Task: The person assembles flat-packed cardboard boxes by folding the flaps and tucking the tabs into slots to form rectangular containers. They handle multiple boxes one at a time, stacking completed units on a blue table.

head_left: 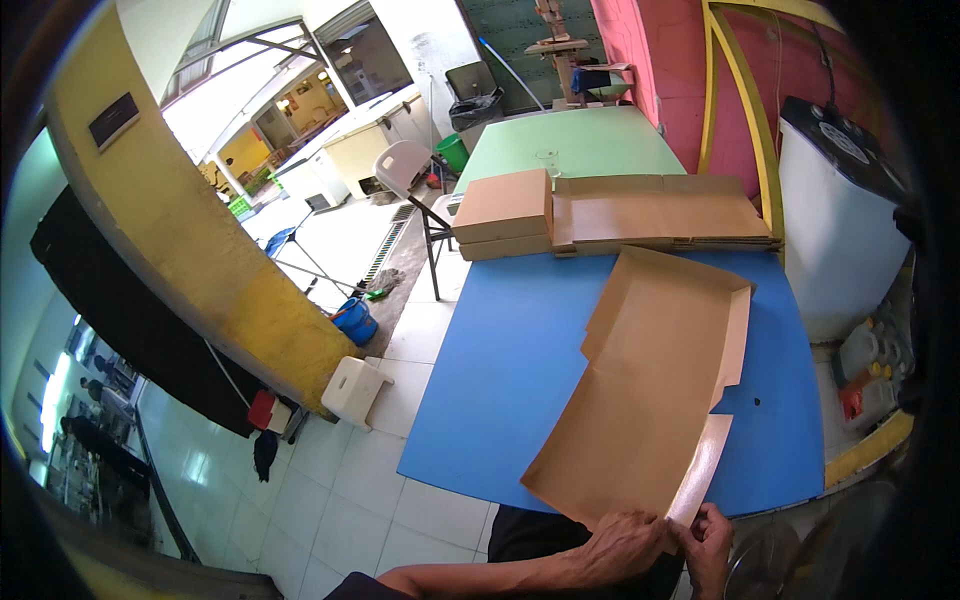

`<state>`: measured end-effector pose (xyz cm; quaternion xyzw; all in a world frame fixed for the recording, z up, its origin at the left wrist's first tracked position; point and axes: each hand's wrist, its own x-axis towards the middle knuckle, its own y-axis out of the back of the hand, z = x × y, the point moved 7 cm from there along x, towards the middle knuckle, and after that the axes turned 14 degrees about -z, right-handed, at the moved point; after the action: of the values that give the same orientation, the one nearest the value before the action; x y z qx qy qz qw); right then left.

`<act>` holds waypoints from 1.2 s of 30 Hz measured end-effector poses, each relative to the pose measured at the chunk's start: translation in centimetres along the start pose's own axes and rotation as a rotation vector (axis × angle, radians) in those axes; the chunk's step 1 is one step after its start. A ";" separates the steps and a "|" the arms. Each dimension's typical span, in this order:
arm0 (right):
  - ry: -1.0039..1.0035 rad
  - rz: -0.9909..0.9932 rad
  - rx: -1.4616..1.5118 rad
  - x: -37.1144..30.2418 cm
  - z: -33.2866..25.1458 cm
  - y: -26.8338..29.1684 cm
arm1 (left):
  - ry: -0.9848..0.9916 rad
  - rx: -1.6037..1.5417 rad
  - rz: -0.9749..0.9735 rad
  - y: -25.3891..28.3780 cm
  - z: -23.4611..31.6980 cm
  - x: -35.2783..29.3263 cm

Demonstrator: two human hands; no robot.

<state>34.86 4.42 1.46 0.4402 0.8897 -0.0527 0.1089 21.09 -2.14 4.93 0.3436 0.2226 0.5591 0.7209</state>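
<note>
A brown cardboard box blank [650, 370], partly folded, lies aslant on the blue table [470, 400], its side flaps raised at an angle. My left hand [622, 545] has its fingers curled on the near edge, close to the corner. Beside it, my right hand [708, 548] pinches the bottom end of the shiny right-hand flap between thumb and fingers. The two hands almost meet at this near right corner. Some of the fingertips are hidden behind the cardboard.
Folded brown boxes [503, 213] are stacked beyond the blank, next to a pile of flat box blanks [660, 210]. A green table [590, 140] adjoins behind. A white washing machine [835, 220] and plastic jugs [868, 365] stand right; a white stool [355, 390] stands left.
</note>
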 end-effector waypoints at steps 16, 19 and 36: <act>-0.117 -0.055 0.508 -0.5 0.6 -3.1 | 0.231 -0.234 -0.242 1.8 -2.5 1.5; -0.103 -0.039 0.491 -0.4 0.8 -3.1 | 0.205 -0.213 -0.234 1.7 -2.5 1.5; -0.111 -0.013 0.453 0.0 1.6 -3.2 | 0.273 -0.459 -0.355 2.7 -3.8 1.8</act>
<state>32.54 2.12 -0.08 0.4443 0.8506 -0.2757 0.0558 17.15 0.92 4.51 0.0496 0.2418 0.5010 0.8295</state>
